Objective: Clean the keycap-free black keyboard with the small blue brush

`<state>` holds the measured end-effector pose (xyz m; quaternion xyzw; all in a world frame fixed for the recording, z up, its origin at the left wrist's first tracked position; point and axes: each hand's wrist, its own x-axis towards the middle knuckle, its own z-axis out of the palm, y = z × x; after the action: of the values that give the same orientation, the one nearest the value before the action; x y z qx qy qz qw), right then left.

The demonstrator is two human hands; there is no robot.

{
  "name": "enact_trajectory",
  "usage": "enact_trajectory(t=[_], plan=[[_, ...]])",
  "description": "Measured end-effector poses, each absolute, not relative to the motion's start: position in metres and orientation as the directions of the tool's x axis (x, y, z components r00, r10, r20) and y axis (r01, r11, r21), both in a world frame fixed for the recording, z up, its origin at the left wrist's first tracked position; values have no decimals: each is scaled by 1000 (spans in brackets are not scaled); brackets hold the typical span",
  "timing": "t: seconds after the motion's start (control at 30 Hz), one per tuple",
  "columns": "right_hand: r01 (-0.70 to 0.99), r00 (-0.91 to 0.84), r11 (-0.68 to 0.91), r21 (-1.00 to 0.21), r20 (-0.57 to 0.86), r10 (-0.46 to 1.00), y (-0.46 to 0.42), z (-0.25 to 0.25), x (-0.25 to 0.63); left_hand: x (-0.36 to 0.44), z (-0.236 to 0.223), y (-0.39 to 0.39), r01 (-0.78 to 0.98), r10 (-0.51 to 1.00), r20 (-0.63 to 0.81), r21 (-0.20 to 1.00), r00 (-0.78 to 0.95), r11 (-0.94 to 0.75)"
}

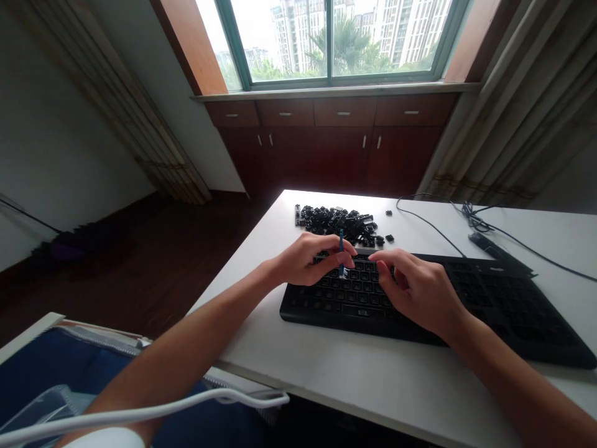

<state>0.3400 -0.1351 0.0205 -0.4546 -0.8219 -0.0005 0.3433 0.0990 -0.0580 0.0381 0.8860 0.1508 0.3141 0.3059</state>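
L hand (310,261) pinched a thin blue pick (341,250) between thumb & fingers, its tip down among the keys (361,280) of a black kbd (508,311) lying toward the R front edge of the white desk (373,373). R hand (417,292) was half curled w/ fingertips (379,264) on the keys, can't tell if it pinched anything. Kbd looked light but stiff, best held by its front edge; the loose black keycaps (338,224) piled near the desk's far edge looked small, light, hard plastic, easiest pinched by their sides.
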Motion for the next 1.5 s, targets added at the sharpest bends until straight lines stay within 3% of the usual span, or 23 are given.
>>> enact_trajectory(t=[0.1,0.27,0.47,0.57,0.7,0.87,0.93,1.07,1.23,1.5], plan=[[750,-346,584,-310,569,746,-135,20,340,94,41,-54,99,401,467,546,788,-832],[747,-335,583,-320,577,745,-136,22,341,92,41,-52,123,442,494,552,749,-824],[660,-272,504,-557,448,851,-129,41,318,96,37,-52,114,380,543,460,748,-881],[609,-353,531,-590,399,847,-118,61,300,94,34,-48,91,337,577,412,744,-906],[632,-515,607,-483,323,794,-95,93,282,89,34,-42,30,279,605,388,746,-921],[673,-626,630,-387,156,764,-65,124,271,77,37,-33,83,295,580,364,759,-928],[742,-590,580,-336,83,803,-58,132,270,68,34,-26,139,340,584,362,737,-922],[820,-509,495,-288,30,860,-57,139,273,53,18,-11,392,571,660,419,488,-819],[888,-451,433,-156,-109,886,-72,144,276,53,3,-2,526,680,624,457,385,-717],[847,-520,469,-251,-201,830,-77,160,288,60,1,-2,636,686,541,318,487,-703]])
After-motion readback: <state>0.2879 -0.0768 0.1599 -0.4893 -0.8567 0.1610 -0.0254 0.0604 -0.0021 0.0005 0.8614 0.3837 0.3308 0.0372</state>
